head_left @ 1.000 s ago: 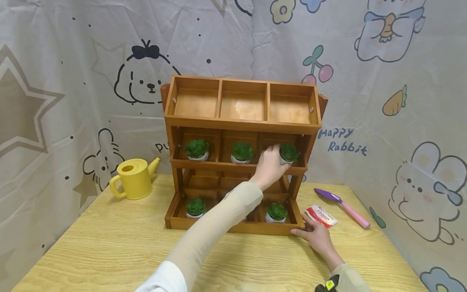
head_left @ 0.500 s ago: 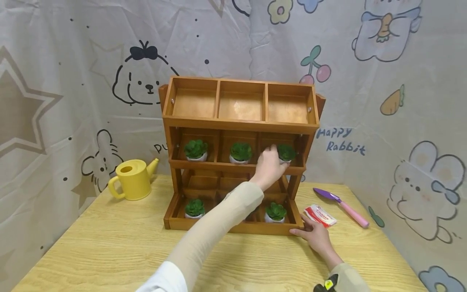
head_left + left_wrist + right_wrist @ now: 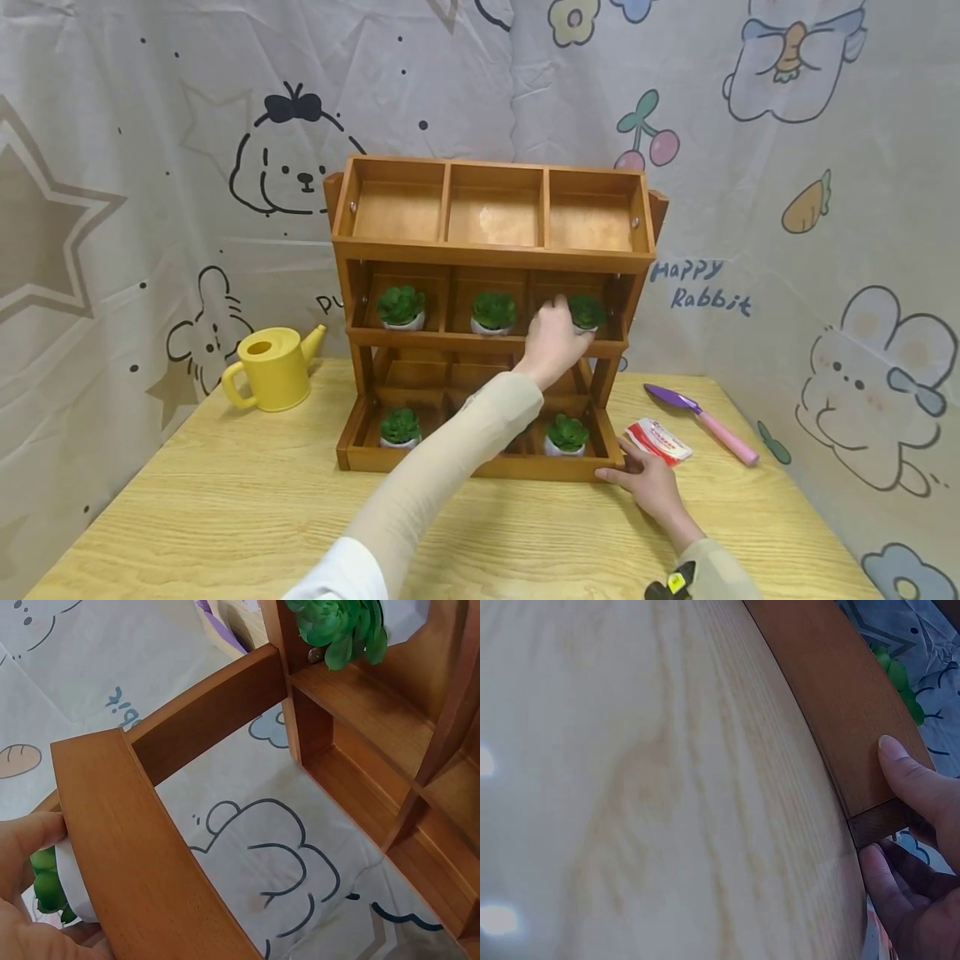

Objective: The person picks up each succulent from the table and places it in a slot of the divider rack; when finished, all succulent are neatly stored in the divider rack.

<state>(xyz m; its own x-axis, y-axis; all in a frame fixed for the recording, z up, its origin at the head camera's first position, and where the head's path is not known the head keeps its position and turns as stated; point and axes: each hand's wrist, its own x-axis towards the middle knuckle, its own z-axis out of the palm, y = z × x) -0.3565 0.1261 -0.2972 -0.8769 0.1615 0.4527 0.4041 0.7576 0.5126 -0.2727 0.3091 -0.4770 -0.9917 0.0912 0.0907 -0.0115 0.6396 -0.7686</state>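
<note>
A three-tier wooden plant shelf [image 3: 491, 252] stands on the table. My left hand [image 3: 552, 343] reaches into the right compartment of its middle tier and pinches the white pot of a small succulent [image 3: 587, 311]. In the left wrist view, fingers and thumb lie about this white pot [image 3: 73, 881], partly hidden behind the wooden front rail [image 3: 150, 855]. Low on the right, my right hand [image 3: 651, 483] holds the front corner of the bottom tier. The right wrist view has its thumb [image 3: 900, 761] on the front board [image 3: 840, 697], with fingers bent round the end.
Potted succulents also sit in the middle tier's left [image 3: 401, 306] and centre [image 3: 493, 312] compartments. Two more show below, left [image 3: 401, 427] and right [image 3: 566, 433]. A yellow watering can [image 3: 276, 371] stands left; a red-and-white packet [image 3: 658, 441] and pink-handled trowel [image 3: 705, 423] lie right.
The held succulent has shifted slightly left and tipped a little within its compartment, with the left hand still on it. The right hand stays at the shelf corner. The head view has drifted slightly.
</note>
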